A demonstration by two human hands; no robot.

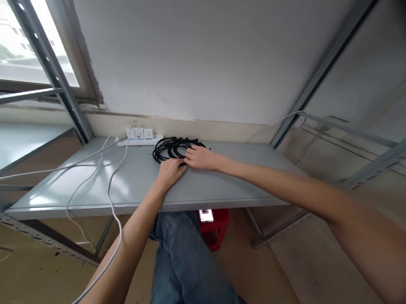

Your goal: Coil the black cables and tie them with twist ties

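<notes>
A coiled bundle of black cable [164, 147] lies on the grey metal shelf [233, 182] close to the wall. At the coil's front edge is my left hand [171, 170], its fingers curled around the near loops. My right hand [199, 158] rests on the coil's right side, fingers bent over the cable and meeting the left hand. Both hands cover part of the loops, and the fingertips are partly hidden.
Behind the coil to the left stands a white power strip [156, 139] with several plugged-in adapters [139, 133]. White cords [113, 209] trail over the shelf and past my left arm. Metal uprights [322, 69] flank the shelf; a red stool [218, 225] is below.
</notes>
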